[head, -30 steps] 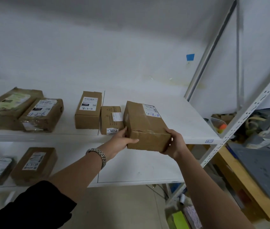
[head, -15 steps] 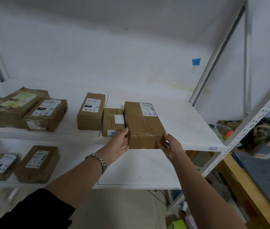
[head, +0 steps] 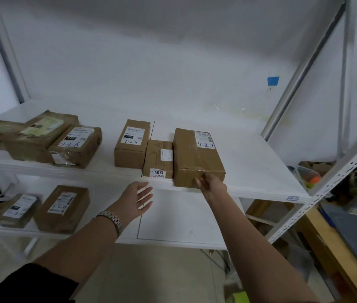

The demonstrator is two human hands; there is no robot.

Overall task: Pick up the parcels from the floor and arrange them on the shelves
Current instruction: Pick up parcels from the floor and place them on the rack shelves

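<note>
A brown cardboard parcel (head: 197, 156) with a white label lies flat on the upper white shelf (head: 256, 169), its left side against a smaller parcel marked 4013 (head: 159, 158). My right hand (head: 211, 184) touches the big parcel's front face with its fingertips. My left hand (head: 138, 199), with a metal watch on the wrist, hangs open below the shelf edge and holds nothing. Another upright parcel (head: 132, 143) stands left of the small one.
Several taped parcels (head: 42, 139) lie at the upper shelf's left end, and two more (head: 61, 208) sit on the lower shelf (head: 177, 219). A perforated shelf post (head: 334, 171) runs along the right. A wooden bench with clutter (head: 348, 232) stands beyond it.
The big parcel went from held at the shelf edge to lying on the shelf. My left hand let go and dropped below the edge. My right hand stays at the front face.
</note>
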